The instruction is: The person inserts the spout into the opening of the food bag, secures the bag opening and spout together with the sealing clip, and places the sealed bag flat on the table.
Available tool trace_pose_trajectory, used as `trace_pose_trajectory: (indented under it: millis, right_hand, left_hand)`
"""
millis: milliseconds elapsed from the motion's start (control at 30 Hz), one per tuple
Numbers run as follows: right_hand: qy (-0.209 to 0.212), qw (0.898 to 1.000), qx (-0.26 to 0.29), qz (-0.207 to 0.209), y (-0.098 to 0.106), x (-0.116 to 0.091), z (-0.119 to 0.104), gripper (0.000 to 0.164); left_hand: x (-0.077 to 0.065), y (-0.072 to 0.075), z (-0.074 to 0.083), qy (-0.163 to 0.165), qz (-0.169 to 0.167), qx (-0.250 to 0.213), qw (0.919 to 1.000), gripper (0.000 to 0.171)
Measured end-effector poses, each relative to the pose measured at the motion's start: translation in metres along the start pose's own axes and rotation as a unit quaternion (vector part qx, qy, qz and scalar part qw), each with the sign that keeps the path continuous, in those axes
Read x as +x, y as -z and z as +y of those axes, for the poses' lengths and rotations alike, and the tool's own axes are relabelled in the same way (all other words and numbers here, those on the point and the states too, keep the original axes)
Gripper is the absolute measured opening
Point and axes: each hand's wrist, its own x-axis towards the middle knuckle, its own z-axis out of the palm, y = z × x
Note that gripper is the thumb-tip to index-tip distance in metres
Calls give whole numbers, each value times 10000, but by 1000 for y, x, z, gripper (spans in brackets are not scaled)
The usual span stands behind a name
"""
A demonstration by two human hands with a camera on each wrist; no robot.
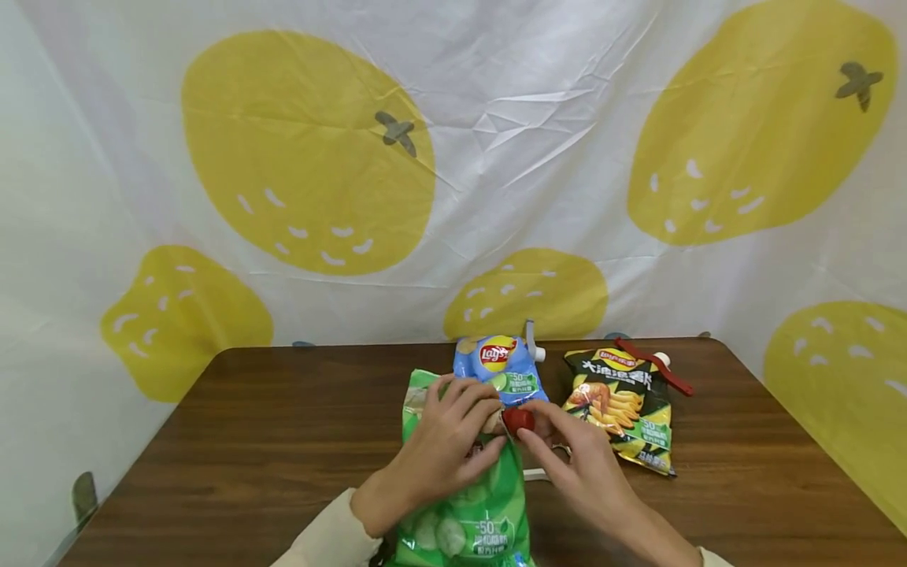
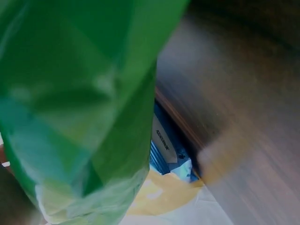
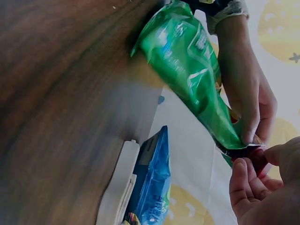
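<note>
A green chip bag (image 1: 460,504) stands tilted up in front of me. My left hand (image 1: 446,433) grips it near its upper corner, fingers over the top and thumb along the front. At that corner my right hand (image 1: 584,465) pinches a small red rounded cap (image 1: 520,421) between thumb and fingers. In the right wrist view the red cap (image 3: 257,158) sits against the bag's gathered, dark-edged opening. The fingers partly cover how the two are joined. The green bag (image 2: 79,103) fills much of the left wrist view.
Behind stands a blue chip bag (image 1: 499,366) with a grey clip (image 1: 530,339) and white cap. To the right lies a black chip bag (image 1: 620,402) with a red clip (image 1: 655,367). A white clip-like strip (image 1: 536,474) lies on the wooden table (image 1: 283,441), partly behind my right hand.
</note>
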Motion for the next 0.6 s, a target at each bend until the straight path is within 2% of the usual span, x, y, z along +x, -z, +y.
trace_pose_trajectory:
  millis: [133,300,433,600]
  right_hand:
    - [-471,9987,104,-173,0,-1,1,17]
    - [-885,9947,175,-490,2,3,-1,17]
    - [-928,9934,-45,-677,4,7,-3,17]
    - [-843,9931,2,-811,12,9,-2,25]
  left_hand:
    - [-2,-2,0,-55,-138,3,9999,28]
    - [-3,-4,2,-50,-144,-104,9998,26]
    - [-3,-5,3,-4,-154,-222,9996,24]
    - [-2,-5,2,69,-199,-354,9992,25]
